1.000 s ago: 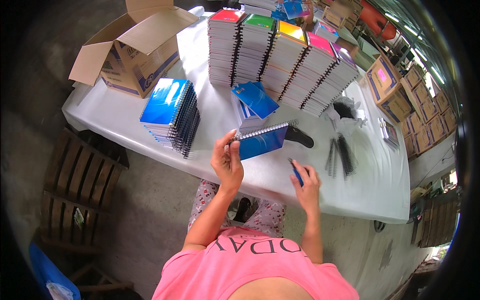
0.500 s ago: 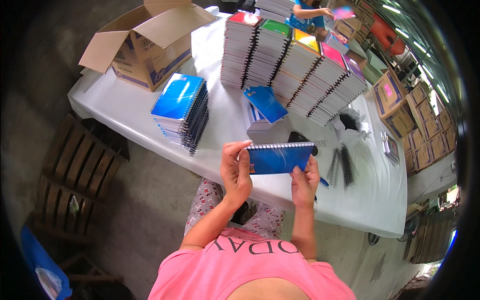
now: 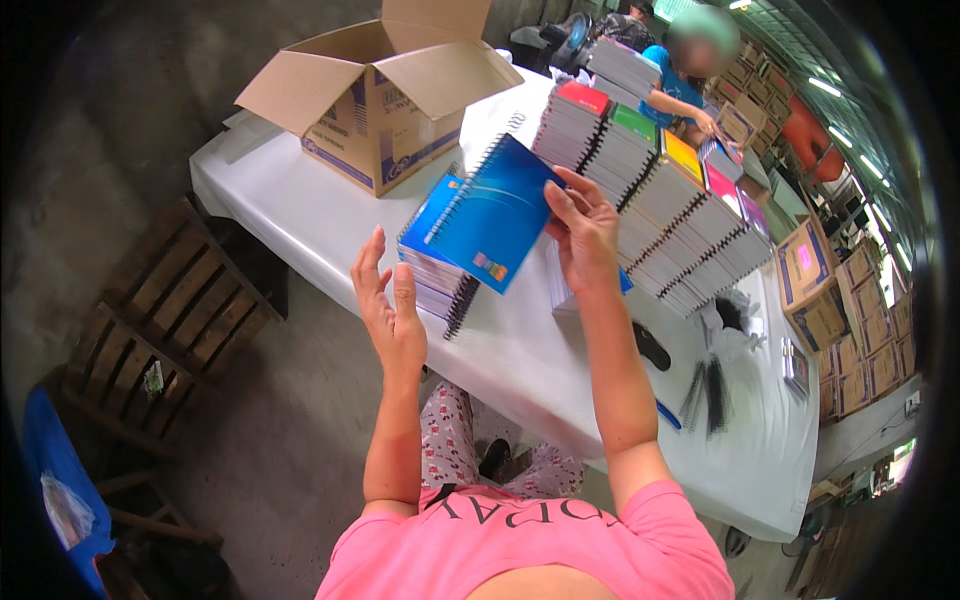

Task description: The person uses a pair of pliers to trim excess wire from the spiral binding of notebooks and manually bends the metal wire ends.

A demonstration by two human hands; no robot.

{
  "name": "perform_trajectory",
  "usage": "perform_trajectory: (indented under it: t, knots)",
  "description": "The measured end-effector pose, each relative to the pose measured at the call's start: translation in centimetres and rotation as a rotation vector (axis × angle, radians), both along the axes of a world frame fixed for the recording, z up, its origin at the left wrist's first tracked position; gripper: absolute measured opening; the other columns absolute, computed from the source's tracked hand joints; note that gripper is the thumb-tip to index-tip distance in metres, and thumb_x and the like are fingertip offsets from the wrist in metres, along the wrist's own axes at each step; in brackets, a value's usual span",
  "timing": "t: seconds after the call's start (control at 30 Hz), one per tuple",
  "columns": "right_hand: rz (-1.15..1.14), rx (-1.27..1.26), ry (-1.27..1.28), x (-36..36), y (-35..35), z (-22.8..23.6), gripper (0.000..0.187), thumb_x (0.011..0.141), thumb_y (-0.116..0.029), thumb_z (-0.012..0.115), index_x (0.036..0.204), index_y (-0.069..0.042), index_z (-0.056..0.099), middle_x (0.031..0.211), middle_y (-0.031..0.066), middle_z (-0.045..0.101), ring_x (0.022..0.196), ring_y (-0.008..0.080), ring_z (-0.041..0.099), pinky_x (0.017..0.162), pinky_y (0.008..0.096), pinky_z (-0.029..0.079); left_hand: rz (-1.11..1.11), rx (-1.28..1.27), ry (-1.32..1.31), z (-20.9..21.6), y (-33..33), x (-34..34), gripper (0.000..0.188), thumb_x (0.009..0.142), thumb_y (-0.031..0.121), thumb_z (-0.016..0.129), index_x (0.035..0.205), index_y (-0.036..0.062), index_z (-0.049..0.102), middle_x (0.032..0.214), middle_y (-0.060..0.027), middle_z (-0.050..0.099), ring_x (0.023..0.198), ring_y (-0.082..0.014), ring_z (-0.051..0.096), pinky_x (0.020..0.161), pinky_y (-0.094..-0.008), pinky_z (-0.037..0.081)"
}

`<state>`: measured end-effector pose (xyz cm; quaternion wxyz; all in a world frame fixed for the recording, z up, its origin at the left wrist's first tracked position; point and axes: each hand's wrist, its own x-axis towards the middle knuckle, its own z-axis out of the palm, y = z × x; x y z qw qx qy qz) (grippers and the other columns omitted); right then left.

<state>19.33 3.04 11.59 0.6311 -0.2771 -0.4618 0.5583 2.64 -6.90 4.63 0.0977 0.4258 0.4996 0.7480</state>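
My right hand [image 3: 584, 235] grips a blue spiral notebook [image 3: 497, 212] by its right edge and holds it tilted above a short stack of blue notebooks [image 3: 435, 270] on the white table [image 3: 300, 215]. My left hand [image 3: 390, 310] hangs just left of and below the notebook, palm up, fingers spread, holding nothing. Behind the right hand stand tall rows of stacked spiral notebooks [image 3: 660, 220] with red, green, yellow and pink covers.
An open cardboard box [image 3: 385, 95] stands at the table's far left. Black spiral bindings [image 3: 708, 385], a dark object [image 3: 650, 345] and a blue pen [image 3: 668, 415] lie at the right. Another person [image 3: 690, 70] works at the far end. A wooden pallet [image 3: 150, 320] lies left; cartons [image 3: 815, 285] right.
The blue notebook, held in both hands before, has swung up and left over the blue stack. My left hand has let go and now hangs open beside it.
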Motion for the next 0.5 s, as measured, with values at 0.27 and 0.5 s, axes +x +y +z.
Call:
perform_trajectory:
  t: [0.27, 0.5]
  knots:
    - [-0.167, 0.211, -0.778, -3.3, 5.1, -3.1, 0.039, 0.085, -0.029, 0.069, 0.109, 0.001, 0.063, 0.092, 0.0077, 0.066, 0.089, 0.0134, 0.059, 0.08, 0.0267, 0.046, -0.123, -0.015, -0.093, -1.2, 4.5, -2.0, 0.059, 0.099, 0.047, 0.032, 0.124, -0.0036, 0.05, 0.124, -0.0185, 0.052, 0.118, -0.0256, 0.05, 0.1, -0.0346, 0.036]
    - [-0.048, 0.113, -0.333, -5.8, 5.3, -5.8, 0.044, 0.097, -0.037, 0.047, 0.103, 0.002, 0.066, 0.094, 0.0085, 0.065, 0.091, 0.014, 0.055, 0.084, 0.0238, 0.04, -0.095, -0.023, -0.351, -1.0, 7.3, -1.3, 0.071, 0.098, 0.054, 0.028, 0.105, -0.0062, 0.065, 0.095, -0.0158, 0.066, 0.091, -0.0206, 0.06, 0.086, -0.0307, 0.045]
